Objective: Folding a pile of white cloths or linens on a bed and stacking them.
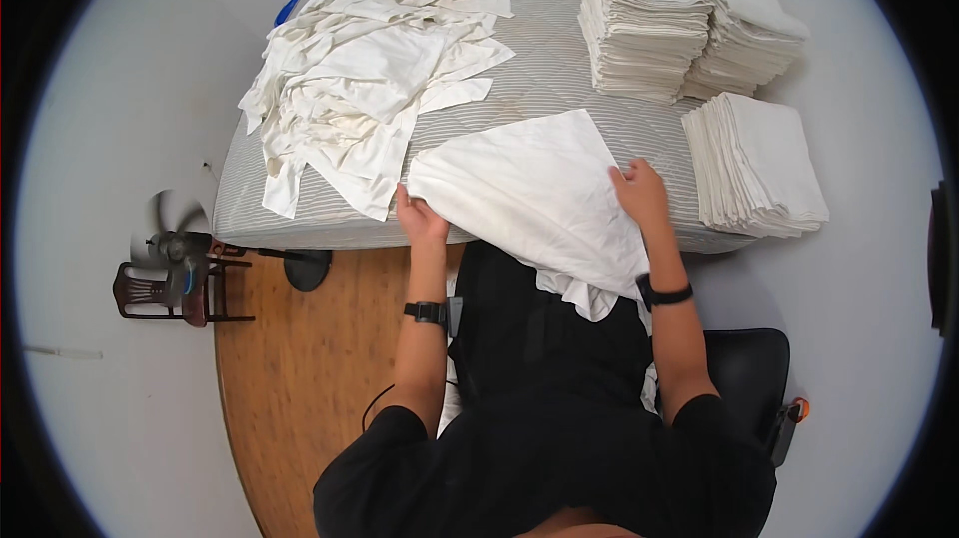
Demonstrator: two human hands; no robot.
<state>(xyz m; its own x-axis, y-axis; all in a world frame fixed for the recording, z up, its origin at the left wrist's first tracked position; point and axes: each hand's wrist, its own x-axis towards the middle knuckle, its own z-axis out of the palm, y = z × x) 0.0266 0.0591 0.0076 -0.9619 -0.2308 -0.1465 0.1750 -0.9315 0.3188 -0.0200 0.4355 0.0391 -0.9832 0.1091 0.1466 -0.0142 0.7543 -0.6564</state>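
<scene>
Black sleeves and a black lap fill the bottom of the head view, with a black chair seat (744, 368) just to my right over a wooden floor (300, 378). Both forearms reach up to a white rectangular cloth (534, 193) lying on the near edge of a grey striped mattress-like surface (539, 78), its lower edge hanging off toward my lap. My left hand (420, 218) pinches the cloth's left corner, fingers closed on the fabric. My right hand (639, 193) lies flat on the cloth's right side, fingers spread and grasping nothing.

A loose heap of crumpled white cloths (370, 78) sits at the far left. Three neat stacks of folded white cloths (699, 28) stand at the far right. A small fan on a dark stool (175, 268) stands on the floor to my left.

To fold well, I judge the flat hand should pin the fabric while the pinching hand draws its corner taut, edges aligned before creasing.
</scene>
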